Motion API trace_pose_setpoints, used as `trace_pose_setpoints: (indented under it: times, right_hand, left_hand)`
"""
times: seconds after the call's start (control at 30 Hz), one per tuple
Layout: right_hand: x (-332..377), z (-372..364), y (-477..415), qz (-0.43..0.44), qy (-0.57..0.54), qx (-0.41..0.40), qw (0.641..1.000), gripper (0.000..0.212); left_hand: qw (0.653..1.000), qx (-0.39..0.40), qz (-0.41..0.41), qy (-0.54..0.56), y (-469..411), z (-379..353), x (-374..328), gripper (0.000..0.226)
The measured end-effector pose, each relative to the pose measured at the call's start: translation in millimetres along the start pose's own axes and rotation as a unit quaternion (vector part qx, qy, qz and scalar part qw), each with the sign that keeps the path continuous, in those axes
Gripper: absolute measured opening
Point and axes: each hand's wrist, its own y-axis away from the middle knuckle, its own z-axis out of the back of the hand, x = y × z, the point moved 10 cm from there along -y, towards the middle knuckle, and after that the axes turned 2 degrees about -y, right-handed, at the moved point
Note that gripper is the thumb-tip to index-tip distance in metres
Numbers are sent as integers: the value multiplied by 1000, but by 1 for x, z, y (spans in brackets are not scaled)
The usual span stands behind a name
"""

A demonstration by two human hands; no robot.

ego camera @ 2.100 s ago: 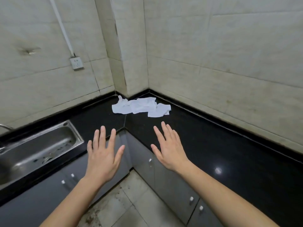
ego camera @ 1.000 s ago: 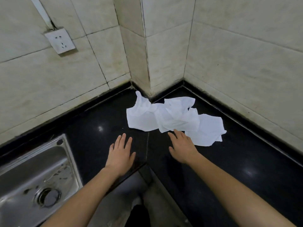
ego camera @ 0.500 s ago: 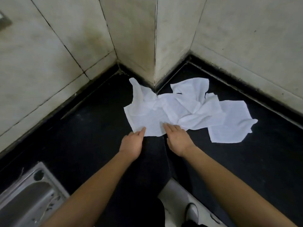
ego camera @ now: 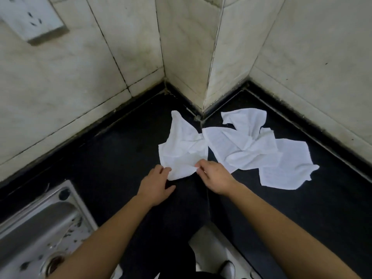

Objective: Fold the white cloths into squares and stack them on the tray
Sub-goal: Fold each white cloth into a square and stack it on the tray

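Three crumpled white cloths lie on the black countertop (ego camera: 112, 158) in the tiled corner. The left cloth (ego camera: 181, 150) has its near edge lifted and bunched. My right hand (ego camera: 215, 178) pinches that near edge between thumb and fingers. My left hand (ego camera: 156, 183) touches the same edge at its left end, fingertips hidden under the fabric. The middle cloth (ego camera: 241, 146) overlaps the right cloth (ego camera: 287, 168), which lies flat. No tray is in view.
A steel sink (ego camera: 38, 234) is set into the counter at the lower left. Tiled walls close the corner, with a wall socket (ego camera: 32, 17) at the upper left. The counter's inner edge drops to the floor (ego camera: 211, 248) between my arms.
The view closed in on the corner. Both hands went from flat near the cloths to the left cloth's near edge, which is now lifted and bunched between them.
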Motion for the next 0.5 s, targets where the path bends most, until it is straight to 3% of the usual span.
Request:
trace_pose_setpoints:
  times: [0.13,0.3,0.5]
  right_hand:
    - [22,29,13,26,-76,-18,997,27]
    - [30,72,35,71,-73,-57,993,27]
    - [23,117,52,86,-18,-81,993,34]
  left_hand:
    - [995,-56,30,73,8,27,-22,76]
    - [986,-125,20,106,22,56,-51,23]
    - [961,-189,68,188,54,100,-49,12]
